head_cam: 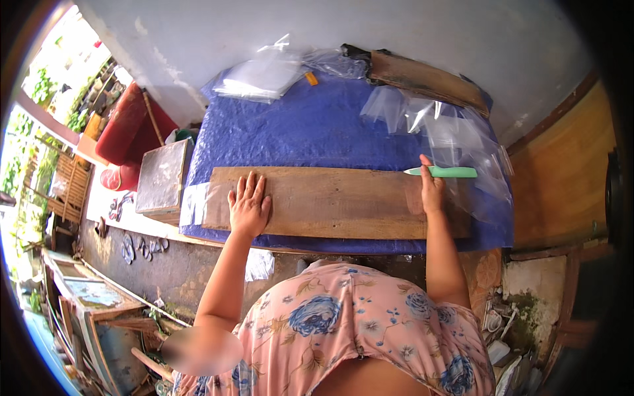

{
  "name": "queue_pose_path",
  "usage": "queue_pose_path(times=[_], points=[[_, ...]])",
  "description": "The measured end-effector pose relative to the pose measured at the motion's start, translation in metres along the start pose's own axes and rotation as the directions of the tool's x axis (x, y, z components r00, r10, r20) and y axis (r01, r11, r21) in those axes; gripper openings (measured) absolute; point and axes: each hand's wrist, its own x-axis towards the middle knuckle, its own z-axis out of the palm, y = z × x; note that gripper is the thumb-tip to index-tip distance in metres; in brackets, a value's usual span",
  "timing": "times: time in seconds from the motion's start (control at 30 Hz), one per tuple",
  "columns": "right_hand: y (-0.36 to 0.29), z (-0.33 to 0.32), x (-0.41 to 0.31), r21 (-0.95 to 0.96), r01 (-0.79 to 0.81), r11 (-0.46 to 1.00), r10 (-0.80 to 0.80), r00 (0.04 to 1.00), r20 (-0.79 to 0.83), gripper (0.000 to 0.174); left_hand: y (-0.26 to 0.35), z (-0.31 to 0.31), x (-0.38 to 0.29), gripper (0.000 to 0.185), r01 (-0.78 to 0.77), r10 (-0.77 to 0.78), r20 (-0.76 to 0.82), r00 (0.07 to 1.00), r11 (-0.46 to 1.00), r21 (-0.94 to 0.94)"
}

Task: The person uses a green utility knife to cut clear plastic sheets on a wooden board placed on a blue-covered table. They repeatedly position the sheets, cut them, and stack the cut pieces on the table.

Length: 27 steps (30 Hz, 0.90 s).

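Note:
A long wooden plank [337,203] lies crosswise before me on a blue tarpaulin [307,128]. My left hand [249,205] rests flat on the plank near its left end, fingers spread. My right hand [433,187] is over the plank's right part and grips a knife with a light green handle [453,172]. Its short blade [412,172] points left along the plank's far edge. Clear plastic sheeting [460,131] spreads beyond my right hand and partly over the plank's right end. More shiny clear plastic [194,203] shows by the left end.
At the back lie a stack of clear plastic sheets [265,76], a small orange object [311,78] and another wooden board [426,76] beside black plastic [357,57]. A box [163,178] and a red chair [126,128] stand left. Sandals [143,247] lie on the floor.

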Motion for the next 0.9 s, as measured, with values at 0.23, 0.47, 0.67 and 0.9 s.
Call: queue_pose_path(times=[0.23, 0.47, 0.67, 0.9], points=[[0.000, -0.024, -0.037, -0.131, 0.012, 0.991, -0.025, 0.995, -0.100, 0.033, -0.031, 0.000, 0.005, 0.054, 0.001, -0.002, 0.026, 1.000, 0.999, 0.038], [-0.014, -0.024, -0.062, -0.101, -0.024, 0.995, 0.017, 0.997, -0.069, 0.032, -0.056, -0.004, 0.010, 0.055, -0.053, 0.052, 0.020, 0.998, 0.998, 0.027], [-0.013, -0.006, -0.050, -0.091, 0.074, 0.993, -0.079, 0.996, -0.046, 0.033, -0.069, -0.006, 0.010, 0.055, -0.042, 0.042, 0.011, 0.999, 0.997, 0.063], [-0.013, -0.008, -0.043, -0.079, 0.025, 0.997, -0.029, 0.998, -0.055, 0.033, -0.071, -0.001, 0.011, 0.055, -0.031, 0.030, 0.009, 1.000, 0.997, 0.076]])
